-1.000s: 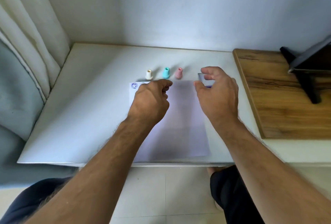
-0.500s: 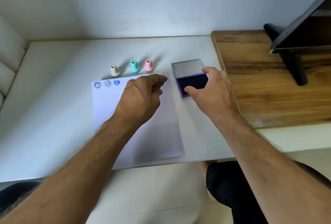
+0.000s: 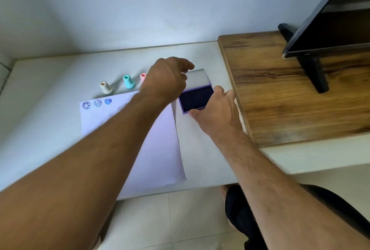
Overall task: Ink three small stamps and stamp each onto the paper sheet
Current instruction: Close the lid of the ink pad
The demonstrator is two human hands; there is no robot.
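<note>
A white paper sheet (image 3: pixel 160 145) lies on the white table (image 3: pixel 50 93), with three blue prints, two smiley faces and a heart (image 3: pixel 108 101), along its top left edge. Behind it stand a cream stamp (image 3: pixel 105 87), a teal stamp (image 3: pixel 128 81) and a pink stamp (image 3: pixel 143 76), the pink one partly hidden by my left hand (image 3: pixel 166 78). The open purple ink pad (image 3: pixel 197 98) sits right of the sheet, lid (image 3: pixel 197 77) raised. My left hand reaches over the lid's left edge. My right hand (image 3: pixel 218 113) grips the pad's base at its near right corner.
A wooden board (image 3: pixel 290 93) lies raised at the right, right beside the ink pad. A black screen on a stand (image 3: pixel 320 35) rests on it. The wall runs close behind the stamps. The table's front edge is near my body.
My left hand has moved up and right from over the sheet to the ink pad's lid, covering part of the pink stamp. My right hand stays on the pad's base.
</note>
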